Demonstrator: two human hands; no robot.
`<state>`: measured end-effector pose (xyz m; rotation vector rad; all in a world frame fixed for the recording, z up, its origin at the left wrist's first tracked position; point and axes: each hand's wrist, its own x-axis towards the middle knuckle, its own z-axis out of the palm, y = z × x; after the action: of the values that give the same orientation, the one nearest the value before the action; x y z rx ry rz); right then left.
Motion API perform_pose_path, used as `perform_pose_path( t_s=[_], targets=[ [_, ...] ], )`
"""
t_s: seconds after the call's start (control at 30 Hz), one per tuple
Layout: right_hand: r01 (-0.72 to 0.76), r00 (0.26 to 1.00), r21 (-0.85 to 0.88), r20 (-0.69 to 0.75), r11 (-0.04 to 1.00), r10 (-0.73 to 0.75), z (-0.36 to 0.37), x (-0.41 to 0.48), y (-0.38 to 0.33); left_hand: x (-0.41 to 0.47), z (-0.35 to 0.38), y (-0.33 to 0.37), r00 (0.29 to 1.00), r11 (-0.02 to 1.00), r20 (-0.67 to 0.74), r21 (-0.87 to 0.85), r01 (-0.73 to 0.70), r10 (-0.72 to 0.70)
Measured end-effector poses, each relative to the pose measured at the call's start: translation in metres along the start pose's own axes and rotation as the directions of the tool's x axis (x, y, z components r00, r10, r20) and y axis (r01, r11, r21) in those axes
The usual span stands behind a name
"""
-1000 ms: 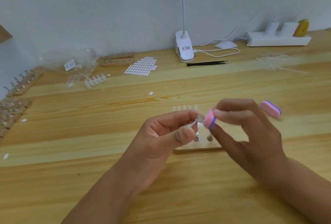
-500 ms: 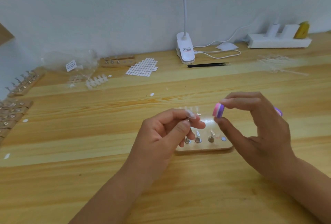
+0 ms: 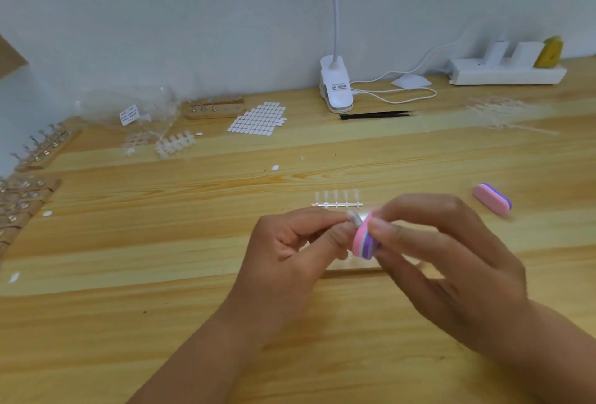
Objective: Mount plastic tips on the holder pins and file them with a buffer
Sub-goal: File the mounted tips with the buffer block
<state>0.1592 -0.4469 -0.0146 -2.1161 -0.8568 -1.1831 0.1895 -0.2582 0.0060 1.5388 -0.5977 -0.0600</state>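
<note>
Being judged light and brittle, best held by its base, the plastic tip (image 3: 354, 218) is pinched in the left hand (image 3: 290, 248), the buffer (image 3: 363, 240) gripped by the right hand (image 3: 451, 258).

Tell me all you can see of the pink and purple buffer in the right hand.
The buffer is a small foam-like block, layered pink, white and purple, with rounded ends. It is held on edge, slightly tilted. The right hand pinches it; its pink face seems to touch the clear tip pinched by the left hand.
</note>
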Motion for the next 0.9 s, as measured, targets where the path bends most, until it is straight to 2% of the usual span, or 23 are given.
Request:
perform_pose_path(
  t_s=[0.1, 0.2, 0.33, 0.43, 0.5, 0.6, 0.67, 0.77, 0.9],
  targets=[
    [-0.009, 0.999, -0.032, 0.036, 0.999, 0.01, -0.002, 0.0, 0.007, -0.001, -0.001, 0.0, 1.0, 1.0, -0.018, -0.012, 0.014, -0.015],
    [-0.051, 0.999, -0.02, 0.012, 0.998, 0.051, -0.005, 0.003, 0.008, -0.002, -0.001, 0.0, 0.998, 0.999, -0.044, -0.025, 0.037, -0.038],
    [0.024, 0.999, -0.02, 0.043, 1.0, -0.023, 0.0, -0.001, 0.0, -0.004, 0.0, 0.001, 1.0, 0.999, -0.02, 0.049, 0.004, -0.003],
    [-0.03, 0.998, -0.054, 0.061, 0.998, 0.033, -0.003, 0.001, 0.009, -0.004, -0.002, 0.0, 0.998, 0.999, -0.057, 0.036, 0.026, -0.024],
    [-0.049, 0.998, -0.024, 0.043, 0.999, 0.05, -0.005, 0.002, 0.008, -0.003, -0.001, 0.0, 0.997, 0.999, -0.065, 0.032, 0.029, -0.027],
    [-0.002, 0.999, 0.015, 0.032, 1.0, 0.001, 0.0, -0.001, -0.003, -0.004, 0.001, 0.001, 0.999, 0.998, -0.049, 0.056, -0.007, 0.01],
    [0.015, 0.998, -0.019, 0.054, 1.0, -0.014, -0.001, 0.0, 0.0, -0.004, 0.001, 0.001, 0.999, 0.999, -0.052, 0.054, 0.0, 0.003],
    [-0.042, 0.998, -0.062, 0.05, 0.997, 0.045, -0.005, 0.003, 0.009, -0.004, -0.001, 0.001, 0.997, 0.998, -0.069, 0.041, 0.039, -0.036],
    [-0.015, 1.0, 0.013, 0.023, 1.0, 0.014, -0.001, 0.0, -0.002, -0.005, 0.001, 0.002, 0.999, 0.998, -0.035, 0.056, 0.02, -0.018]
  ],
)
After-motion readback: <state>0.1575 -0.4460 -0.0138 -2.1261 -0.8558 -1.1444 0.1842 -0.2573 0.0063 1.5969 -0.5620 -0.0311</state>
